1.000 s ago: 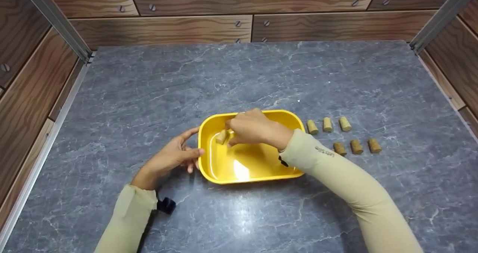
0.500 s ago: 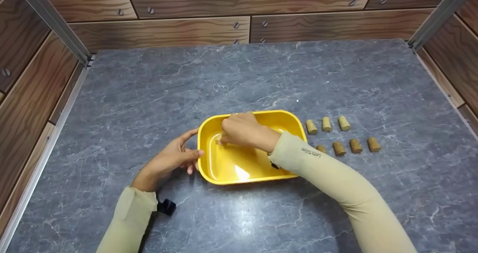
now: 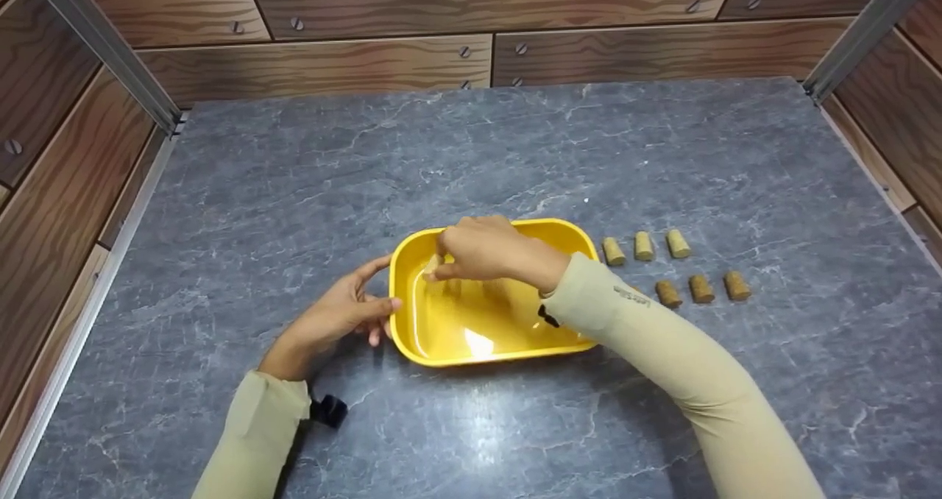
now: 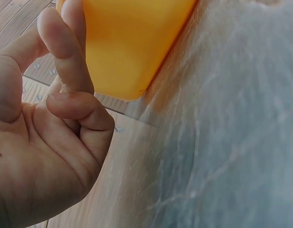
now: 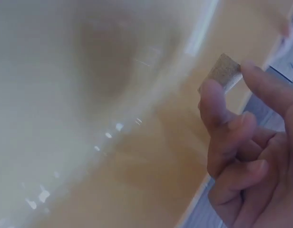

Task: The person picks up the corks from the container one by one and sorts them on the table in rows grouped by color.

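A yellow plastic tub (image 3: pixel 452 330) stands on the table, and my left hand (image 3: pixel 335 315) holds its left end. The thumb lies on the rim while the fingers are outside against the wall. My right hand (image 3: pixel 486 250) is inside the tub, toward its left end. Between thumb and fingertips it pinches a cork stopper (image 5: pixel 225 69), which also shows as a pale cork edge in the head view. Most of that cork is behind the fingers from above. The right wrist view shows it tilted near the tub's wall.
Right of the tub lie several cork stoppers in two rows: paler ones (image 3: pixel 644 246) behind, darker brown ones (image 3: pixel 701 289) in front. My right sleeve (image 3: pixel 662 337) crosses the tub's right end. Wood-patterned panels (image 3: pixel 316 65) border the grey marbled table (image 3: pixel 309 168).
My right hand dipped left and toward me inside the tub with the cork, then rose slightly back. The sleeve now covers a brown cork that showed half a second ago. My left hand stays put.
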Available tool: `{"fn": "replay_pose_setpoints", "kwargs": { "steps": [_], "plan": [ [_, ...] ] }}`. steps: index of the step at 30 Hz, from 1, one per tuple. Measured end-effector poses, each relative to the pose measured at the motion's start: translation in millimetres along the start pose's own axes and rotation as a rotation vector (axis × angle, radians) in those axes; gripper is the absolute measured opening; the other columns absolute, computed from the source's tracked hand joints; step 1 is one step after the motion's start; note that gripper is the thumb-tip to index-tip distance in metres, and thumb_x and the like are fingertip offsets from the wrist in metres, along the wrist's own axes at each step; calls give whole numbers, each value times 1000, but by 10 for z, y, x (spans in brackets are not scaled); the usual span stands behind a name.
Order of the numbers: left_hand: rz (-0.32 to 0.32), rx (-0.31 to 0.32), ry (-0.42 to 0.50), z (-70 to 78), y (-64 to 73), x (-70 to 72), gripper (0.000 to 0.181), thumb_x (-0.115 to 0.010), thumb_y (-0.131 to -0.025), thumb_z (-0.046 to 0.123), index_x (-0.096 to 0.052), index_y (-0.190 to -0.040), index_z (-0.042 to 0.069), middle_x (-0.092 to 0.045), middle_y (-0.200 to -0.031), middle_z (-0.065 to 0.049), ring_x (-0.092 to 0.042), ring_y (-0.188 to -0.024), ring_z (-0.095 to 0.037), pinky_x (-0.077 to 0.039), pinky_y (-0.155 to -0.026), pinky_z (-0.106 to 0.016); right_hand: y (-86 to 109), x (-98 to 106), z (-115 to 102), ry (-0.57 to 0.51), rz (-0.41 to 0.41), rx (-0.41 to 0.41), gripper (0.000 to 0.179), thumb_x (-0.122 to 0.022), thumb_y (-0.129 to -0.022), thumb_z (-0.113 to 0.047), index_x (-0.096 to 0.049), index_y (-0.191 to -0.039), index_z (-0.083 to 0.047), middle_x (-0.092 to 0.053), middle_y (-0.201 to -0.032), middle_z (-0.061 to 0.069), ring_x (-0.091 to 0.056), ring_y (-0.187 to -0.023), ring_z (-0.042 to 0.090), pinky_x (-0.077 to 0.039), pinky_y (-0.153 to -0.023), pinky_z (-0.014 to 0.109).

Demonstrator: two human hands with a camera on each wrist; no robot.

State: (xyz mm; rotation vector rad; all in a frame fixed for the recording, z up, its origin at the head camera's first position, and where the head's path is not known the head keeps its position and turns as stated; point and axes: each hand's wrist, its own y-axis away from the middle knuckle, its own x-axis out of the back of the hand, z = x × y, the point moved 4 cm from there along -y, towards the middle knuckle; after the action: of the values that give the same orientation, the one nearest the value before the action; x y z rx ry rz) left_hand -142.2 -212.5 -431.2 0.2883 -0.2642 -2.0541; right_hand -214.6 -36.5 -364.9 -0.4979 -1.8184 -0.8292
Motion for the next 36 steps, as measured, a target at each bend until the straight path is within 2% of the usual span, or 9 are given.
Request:
{"fn": "replay_pose_setpoints", "kwargs": {
  "steps": [2, 6, 12, 15, 21, 27, 31, 36],
  "plan": [
    [2, 1, -2, -4, 2, 4, 78, -59, -94, 9, -10, -155, 11, -68, -61, 0, -57, -45, -8, -45, -46, -19, 57, 76, 5, -18, 8, 1, 43, -62, -89, -53, -72, -112, -18, -73, -104, 2, -61, -76, 18, -49, -67, 38],
    [6, 3, 1, -13, 3, 18, 78, -60, -94, 10, -10, -155, 11, -67, -61, 1, -57, -45, -8, -44, -46, -19, 190, 273, 43, -54, 50, -13, 43, -62, -88, -54, -71, -113, -20, -72, -98, 2, -55, -70, 16, -44, -63, 33],
    [-5, -4, 17, -13, -1, 17, 79, -60, -93, 9, -10, -155, 10, -68, -61, -1, -58, -46, -8, -47, -47, -19, 409, 548, 188, -103, 120, -36, 41, -65, -87, -50, -67, -117, -22, -64, -74, 1, -50, -59, 14, -39, -54, 29],
    [-8, -2, 27, -14, -2, 14, 79, -60, -93, 8, -10, -155, 11, -68, -62, -1, -58, -46, -9, -49, -48, -20, 519, 612, 312, -131, 125, -44, 41, -67, -88, -45, -64, -121, -20, -62, -70, 0, -50, -57, 13, -39, -52, 27],
    [4, -3, 20, -12, -2, 19, 80, -60, -93, 8, -10, -155, 9, -68, -61, -1, -58, -45, -8, -47, -47, -19, 694, 596, 673, -182, 90, -12, 40, -67, -90, -33, -60, -125, -15, -67, -82, 4, -53, -64, 14, -43, -56, 26],
    [21, 9, 17, -1, 3, 18, 80, -61, -92, 8, -11, -155, 10, -67, -60, 0, -57, -45, -8, -46, -46, -19, 912, 534, 1089, -313, 74, 1, 37, -65, -91, -19, -58, -126, -10, -65, -85, 7, -56, -70, 17, -50, -63, 28],
    [31, 24, 23, 9, 9, 9, 80, -62, -92, 9, -12, -155, 13, -68, -62, -1, -58, -46, -9, -48, -48, -20, 1100, 505, 1331, -410, 71, -26, 40, -64, -92, -16, -55, -130, -10, -63, -84, 8, -55, -68, 17, -51, -60, 26],
    [37, 34, 13, -6, 8, 4, 80, -64, -92, 12, -14, -154, 14, -67, -63, 0, -57, -47, -9, -48, -49, -20, 1332, 464, 1639, -457, 82, -107, 42, -65, -93, -18, -53, -132, -10, -64, -85, 7, -56, -66, 14, -51, -58, 25]
  ]
}}
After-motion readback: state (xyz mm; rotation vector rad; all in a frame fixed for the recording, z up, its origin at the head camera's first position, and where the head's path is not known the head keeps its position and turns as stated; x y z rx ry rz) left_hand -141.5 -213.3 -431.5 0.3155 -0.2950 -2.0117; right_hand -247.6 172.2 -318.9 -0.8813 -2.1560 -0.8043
